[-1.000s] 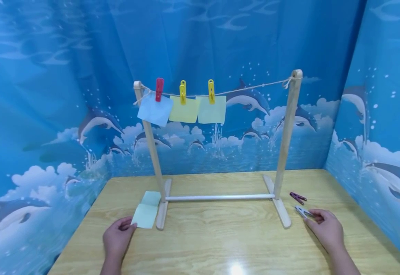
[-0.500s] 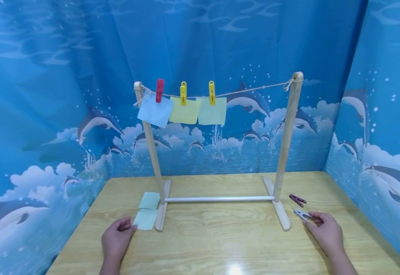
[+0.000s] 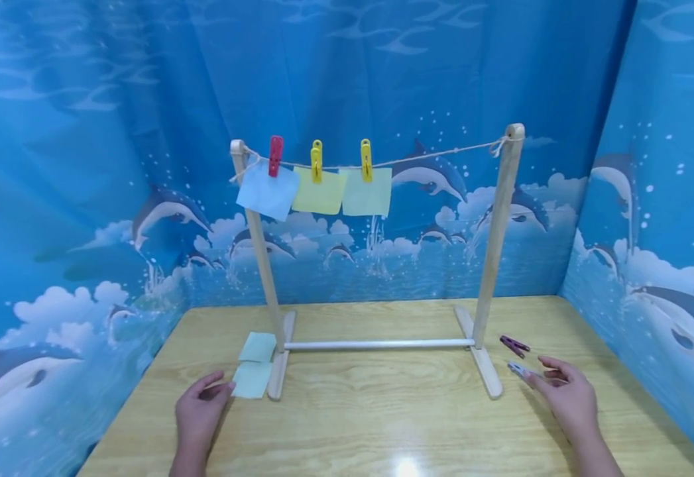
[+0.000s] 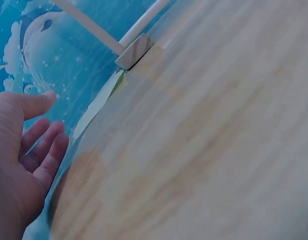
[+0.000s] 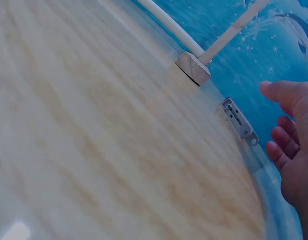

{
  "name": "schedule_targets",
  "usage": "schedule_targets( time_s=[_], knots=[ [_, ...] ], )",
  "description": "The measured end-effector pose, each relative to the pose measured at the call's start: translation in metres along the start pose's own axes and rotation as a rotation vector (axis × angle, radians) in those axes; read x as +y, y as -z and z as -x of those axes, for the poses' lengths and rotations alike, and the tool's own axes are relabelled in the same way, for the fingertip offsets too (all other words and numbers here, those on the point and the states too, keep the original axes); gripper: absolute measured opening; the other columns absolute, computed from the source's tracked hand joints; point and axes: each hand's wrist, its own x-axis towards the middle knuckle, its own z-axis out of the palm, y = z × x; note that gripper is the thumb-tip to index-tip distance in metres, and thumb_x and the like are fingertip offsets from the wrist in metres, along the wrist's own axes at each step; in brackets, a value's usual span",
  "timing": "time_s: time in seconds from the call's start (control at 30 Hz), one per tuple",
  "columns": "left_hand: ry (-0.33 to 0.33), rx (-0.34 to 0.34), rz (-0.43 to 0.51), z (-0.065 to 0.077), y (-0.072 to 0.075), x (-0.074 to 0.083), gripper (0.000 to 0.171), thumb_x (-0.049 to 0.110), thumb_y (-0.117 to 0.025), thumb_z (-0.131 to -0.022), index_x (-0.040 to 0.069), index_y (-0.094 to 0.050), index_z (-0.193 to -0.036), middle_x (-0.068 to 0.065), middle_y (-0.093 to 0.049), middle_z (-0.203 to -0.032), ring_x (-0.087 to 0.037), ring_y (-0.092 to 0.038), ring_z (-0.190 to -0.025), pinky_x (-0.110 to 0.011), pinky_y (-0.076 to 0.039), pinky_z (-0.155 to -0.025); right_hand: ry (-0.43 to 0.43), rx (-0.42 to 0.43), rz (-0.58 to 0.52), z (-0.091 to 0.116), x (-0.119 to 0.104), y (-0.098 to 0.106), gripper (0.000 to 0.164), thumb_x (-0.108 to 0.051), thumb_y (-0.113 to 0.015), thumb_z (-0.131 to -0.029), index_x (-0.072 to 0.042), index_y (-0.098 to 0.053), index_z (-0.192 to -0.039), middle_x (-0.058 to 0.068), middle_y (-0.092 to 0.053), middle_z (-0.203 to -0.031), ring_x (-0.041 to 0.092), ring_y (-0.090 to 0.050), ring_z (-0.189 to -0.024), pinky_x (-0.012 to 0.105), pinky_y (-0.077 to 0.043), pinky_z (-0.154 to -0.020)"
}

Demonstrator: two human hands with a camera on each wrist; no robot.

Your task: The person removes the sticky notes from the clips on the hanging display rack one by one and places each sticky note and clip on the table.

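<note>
Two pale green paper squares lie on the table by the rack's left foot, a near one (image 3: 252, 380) and a far one (image 3: 258, 347). My left hand (image 3: 199, 412) is beside the near square; in the left wrist view that hand (image 4: 34, 155) has thumb and fingers apart with nothing between them. At the right, a grey clothespin (image 3: 518, 370) lies on the table, partly hidden by my right hand (image 3: 569, 401). The right wrist view shows this clothespin (image 5: 238, 120) apart from the hand (image 5: 296, 140), whose thumb is spread from loosely bent fingers. A dark purple clothespin (image 3: 514, 346) lies just beyond.
A wooden rack (image 3: 498, 245) with a string (image 3: 442, 153) stands mid-table. A red clothespin (image 3: 275, 156) holds blue paper (image 3: 268, 192); yellow clothespins (image 3: 366, 161) hold yellow paper (image 3: 319, 192) and pale green paper (image 3: 366, 193). A dolphin-print curtain (image 3: 347, 265) surrounds the table (image 3: 370, 424).
My left fingers have come off the near green square, which has settled flatter on the table. My right fingers have lifted and spread away from the grey clothespin.
</note>
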Motion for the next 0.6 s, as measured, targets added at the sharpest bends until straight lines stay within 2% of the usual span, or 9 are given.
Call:
schedule_targets(
  time_s=[0.1,0.3,0.5,0.6],
  knots=[
    [0.003,-0.038,0.064,0.003,-0.001,0.008,0.037,-0.002,-0.077,-0.079,-0.006,-0.066,-0.114,-0.027,-0.066,-0.110,0.007,-0.062,-0.074,-0.010,-0.052,-0.066,0.021,0.000,-0.036,0.001,-0.006,0.001,0.062,-0.033,-0.080,-0.082,0.000,-0.058,-0.130,0.018,-0.057,-0.121,-0.010,-0.050,-0.077,0.012,-0.049,-0.063],
    [0.048,-0.085,0.102,0.009,-0.005,0.025,0.041,0.000,-0.078,-0.079,-0.003,-0.065,-0.118,-0.022,-0.068,-0.107,0.002,-0.063,-0.078,-0.016,-0.055,-0.068,0.117,0.010,-0.100,0.005,-0.020,0.001,0.060,-0.025,-0.083,-0.080,0.003,-0.059,-0.127,0.011,-0.057,-0.114,-0.004,-0.055,-0.083,0.009,-0.049,-0.068],
    [0.055,-0.112,0.133,0.009,-0.007,0.040,0.043,0.001,-0.078,-0.079,0.000,-0.065,-0.119,-0.019,-0.066,-0.116,0.000,-0.065,-0.083,-0.017,-0.055,-0.072,0.256,-0.002,-0.176,0.008,-0.039,0.000,0.052,-0.014,-0.082,-0.080,0.006,-0.059,-0.123,-0.012,-0.057,-0.107,-0.003,-0.057,-0.089,0.006,-0.047,-0.078],
    [0.037,-0.108,0.139,0.010,-0.008,0.048,0.041,0.001,-0.079,-0.078,0.001,-0.066,-0.117,-0.009,-0.069,-0.112,0.000,-0.065,-0.083,-0.017,-0.055,-0.072,0.290,-0.017,-0.249,0.009,-0.050,0.000,0.047,-0.006,-0.081,-0.080,0.005,-0.060,-0.121,-0.018,-0.057,-0.105,-0.004,-0.058,-0.088,0.007,-0.047,-0.081]
  ],
)
